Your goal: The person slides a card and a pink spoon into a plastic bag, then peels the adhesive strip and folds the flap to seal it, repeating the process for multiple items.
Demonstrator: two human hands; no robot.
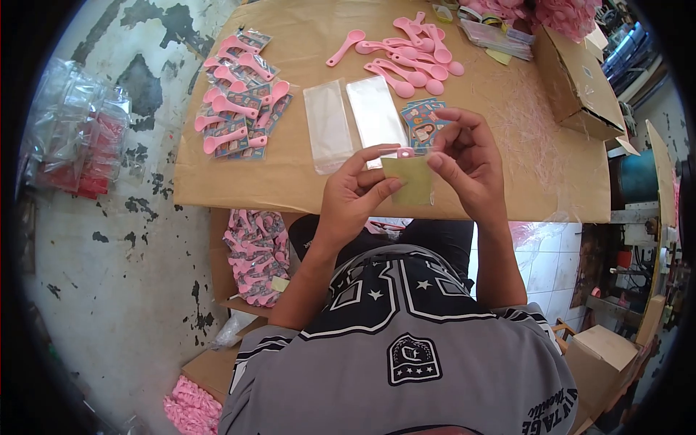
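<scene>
Between my hands is a small olive-green card (409, 180) in what looks like a clear bag, with a bit of pink showing at its top. My left hand (360, 190) pinches its left side between thumb and fingers. At the upper right corner, my right hand (467, 163) has its thumb near the bag's edge and its fingers bent; whether they grip it is unclear. Just beyond lie a stack of clear bags (375, 109), another clear bag pile (328, 123) and printed blue cards (423, 116). Loose pink spoons (413, 58) are heaped farther back.
Packed pink spoons with cards (243, 101) lie on the table's left. A cardboard box (580, 87) and pink shreds (533, 116) are at the right. Below the table's left edge, a box holds more packed spoons (257, 254). Plastic bags (80, 130) hang at far left.
</scene>
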